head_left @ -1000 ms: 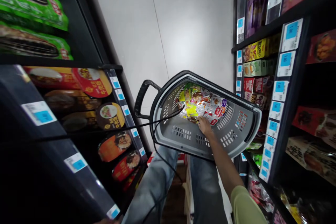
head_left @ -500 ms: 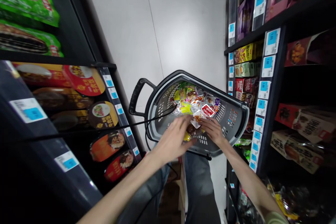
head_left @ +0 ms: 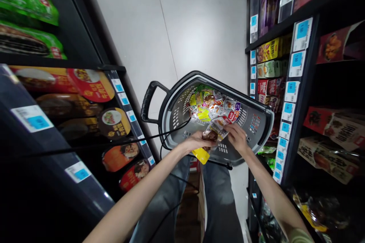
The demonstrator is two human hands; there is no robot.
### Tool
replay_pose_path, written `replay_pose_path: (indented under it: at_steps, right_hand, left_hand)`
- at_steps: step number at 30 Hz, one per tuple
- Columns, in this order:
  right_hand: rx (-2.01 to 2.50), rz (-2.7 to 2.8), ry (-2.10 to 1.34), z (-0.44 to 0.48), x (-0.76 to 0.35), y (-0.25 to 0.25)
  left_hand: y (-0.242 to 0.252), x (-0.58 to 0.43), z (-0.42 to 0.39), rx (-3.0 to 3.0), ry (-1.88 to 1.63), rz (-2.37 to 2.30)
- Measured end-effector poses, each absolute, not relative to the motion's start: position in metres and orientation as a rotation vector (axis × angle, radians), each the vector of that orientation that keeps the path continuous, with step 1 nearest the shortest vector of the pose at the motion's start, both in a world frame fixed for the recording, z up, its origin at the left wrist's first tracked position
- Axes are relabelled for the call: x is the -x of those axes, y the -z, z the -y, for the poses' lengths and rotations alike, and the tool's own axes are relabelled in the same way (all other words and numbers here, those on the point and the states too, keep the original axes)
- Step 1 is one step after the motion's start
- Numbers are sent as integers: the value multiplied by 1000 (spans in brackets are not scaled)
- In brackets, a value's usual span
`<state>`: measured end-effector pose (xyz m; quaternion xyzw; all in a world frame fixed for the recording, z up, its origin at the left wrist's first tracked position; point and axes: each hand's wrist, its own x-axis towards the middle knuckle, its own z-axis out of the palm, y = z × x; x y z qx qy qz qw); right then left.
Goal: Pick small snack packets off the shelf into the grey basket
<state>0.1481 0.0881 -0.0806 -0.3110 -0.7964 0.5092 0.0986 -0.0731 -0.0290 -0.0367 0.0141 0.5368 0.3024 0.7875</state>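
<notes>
A grey shopping basket [head_left: 188, 80] with perforated walls sits in front of my legs, small snack packets [head_left: 209, 102] heaped inside it. Over its near side, my left hand [head_left: 196, 141] is closed round a clear snack packet [head_left: 210, 135] with brown food in it. A yellow packet end [head_left: 201, 155] sticks out below those fingers. My right hand [head_left: 237, 136] has its fingers pinched on the white, see-through edge of a packet beside the left hand. Whether both hands hold one packet or two, I cannot tell.
Shelves with red and orange food bowls [head_left: 91, 85] and green bags [head_left: 25, 0] stand left. Boxed snacks [head_left: 327, 125] and price tags [head_left: 296, 64] line the right. A black cable [head_left: 137, 139] crosses into the basket. The basket's handle [head_left: 148, 102] juts left.
My left hand has turned and lifted the brown-filled packet with the yellow end from the basket. My right hand has closed on a packet edge close by.
</notes>
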Motion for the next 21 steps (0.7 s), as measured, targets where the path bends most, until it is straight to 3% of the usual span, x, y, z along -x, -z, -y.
replay_pose_path:
  at_steps: [5, 8, 14, 18, 21]
  right_hand:
    - [1514, 2513, -1474, -102, -163, 111]
    - [1820, 2308, -1587, -101, -165, 118]
    - [1669, 1098, -2380, -65, -122, 87]
    - [1638, 798, -2345, -53, -92, 65]
    - [1655, 905, -2283, -53, -83, 55]
  left_hand:
    - [41, 80, 44, 14, -726, -1262]
    - [46, 84, 48, 80, -825, -1261]
    - [54, 80, 45, 142, -888, -1284]
    - [49, 80, 36, 100, -921, -1366]
    - [50, 81, 36, 62, -933, -1409]
